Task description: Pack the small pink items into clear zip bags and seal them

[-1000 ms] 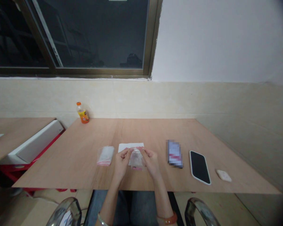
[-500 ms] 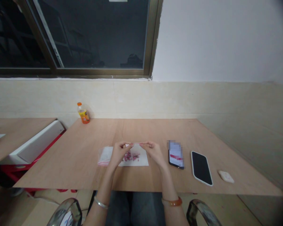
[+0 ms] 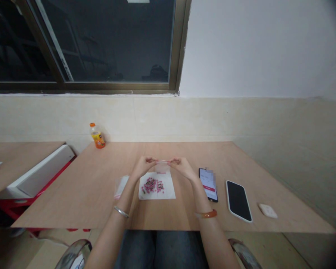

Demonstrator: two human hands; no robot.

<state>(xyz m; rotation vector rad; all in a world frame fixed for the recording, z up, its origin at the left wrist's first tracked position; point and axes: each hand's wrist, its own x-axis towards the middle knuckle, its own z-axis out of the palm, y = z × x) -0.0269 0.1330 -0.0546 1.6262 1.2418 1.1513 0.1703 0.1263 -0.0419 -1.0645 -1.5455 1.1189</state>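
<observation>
Both hands hold a small clear plastic bag (image 3: 162, 167) by its pinkish top edge, stretched level between them. My left hand (image 3: 142, 166) pinches one top corner and my right hand (image 3: 182, 167) pinches the other. The bag hangs over the far edge of a white sheet of paper (image 3: 170, 188); what it contains, if anything, is too faint to make out. Nearer to me, a loose heap of small pink and dark pieces (image 3: 151, 185) lies on the paper. Beside my left forearm lies another clear bag (image 3: 120, 186) with something white in it, partly covered by the arm.
To the right lie a phone with a lit screen (image 3: 208, 185), a white-edged device with a dark screen (image 3: 239, 200) and a small white case (image 3: 268, 210). An orange drink bottle (image 3: 97, 136) stands at the back left by the wall. The wooden table (image 3: 81, 186) ends before my lap.
Both hands have moved away from me, toward the far side of the paper. The small bag now hangs visible below my fingers, and the pink pieces are uncovered.
</observation>
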